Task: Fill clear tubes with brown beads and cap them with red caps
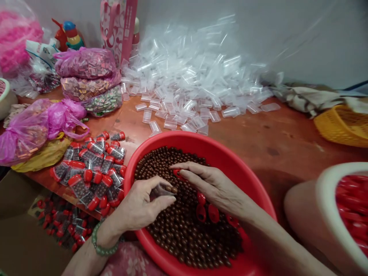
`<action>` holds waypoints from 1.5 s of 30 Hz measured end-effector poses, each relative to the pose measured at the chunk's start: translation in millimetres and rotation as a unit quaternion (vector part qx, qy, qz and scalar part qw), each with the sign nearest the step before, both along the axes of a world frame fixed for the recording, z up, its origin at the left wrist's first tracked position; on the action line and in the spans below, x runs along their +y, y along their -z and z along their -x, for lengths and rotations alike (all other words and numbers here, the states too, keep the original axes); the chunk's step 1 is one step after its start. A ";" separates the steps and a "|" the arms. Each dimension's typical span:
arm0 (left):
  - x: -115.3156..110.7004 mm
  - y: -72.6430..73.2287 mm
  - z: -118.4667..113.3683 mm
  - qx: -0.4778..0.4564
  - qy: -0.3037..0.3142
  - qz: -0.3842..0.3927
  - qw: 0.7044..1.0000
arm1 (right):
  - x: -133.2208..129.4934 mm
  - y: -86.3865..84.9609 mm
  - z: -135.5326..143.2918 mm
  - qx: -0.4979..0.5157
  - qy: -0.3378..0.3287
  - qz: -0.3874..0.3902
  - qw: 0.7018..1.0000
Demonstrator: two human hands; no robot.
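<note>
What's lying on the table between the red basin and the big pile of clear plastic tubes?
In the head view, only a few stray clear tubes on bare table between red basin and pile.

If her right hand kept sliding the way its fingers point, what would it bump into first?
The right hand points left across the red basin, just over the brown beads. It would probably meet the small clear container held in the left hand first, though depth is hard to judge.
</note>
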State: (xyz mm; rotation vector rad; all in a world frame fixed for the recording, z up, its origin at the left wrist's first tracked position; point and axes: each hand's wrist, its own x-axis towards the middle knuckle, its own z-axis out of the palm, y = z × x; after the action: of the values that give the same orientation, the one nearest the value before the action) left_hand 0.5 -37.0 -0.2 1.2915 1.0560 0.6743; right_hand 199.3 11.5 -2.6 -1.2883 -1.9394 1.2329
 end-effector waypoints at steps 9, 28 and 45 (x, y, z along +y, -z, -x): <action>-4.9 8.3 -3.3 -0.096 0.018 0.064 0.993 | -26.2 -14.5 18.1 0.142 0.015 -0.126 0.982; 2.9 9.7 -3.9 -0.141 -0.024 0.093 0.985 | -29.7 -20.1 -2.3 0.098 0.068 -0.169 0.978; 3.2 15.5 -0.8 -0.155 0.000 0.068 0.986 | -37.1 -10.2 25.0 0.093 0.055 -0.171 0.979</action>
State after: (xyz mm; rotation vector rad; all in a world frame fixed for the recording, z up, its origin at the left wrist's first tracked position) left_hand 1.3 -33.8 -15.7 1.0308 0.8320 0.7623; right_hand 174.3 -25.6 7.6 -1.0474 -1.8216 0.8830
